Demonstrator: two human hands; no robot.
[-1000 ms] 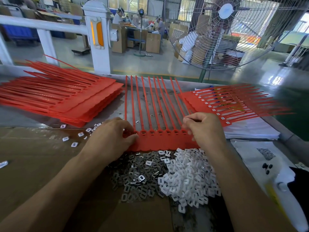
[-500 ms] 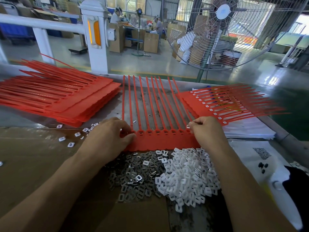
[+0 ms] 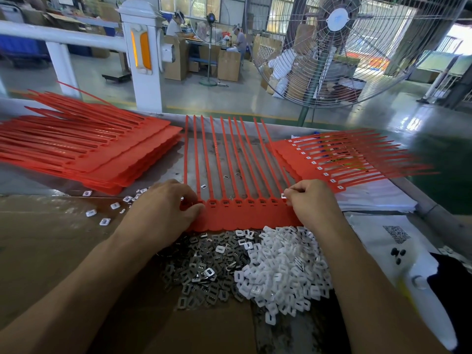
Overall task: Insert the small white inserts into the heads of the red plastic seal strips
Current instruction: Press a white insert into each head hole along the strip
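Fingertips of left hand (image 3: 163, 208) hidden, curled onto red seal strip sheet (image 3: 245, 213), grip unclear. Right hand (image 3: 310, 200), at sheet's three o'clock end, pinches white insert (image 3: 283, 196).

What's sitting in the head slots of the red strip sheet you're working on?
On the red strip sheet, the head slots between the hands look dark, with no white insert. The right hand pinches a white insert at the rightmost head; the left hand covers the leftmost.
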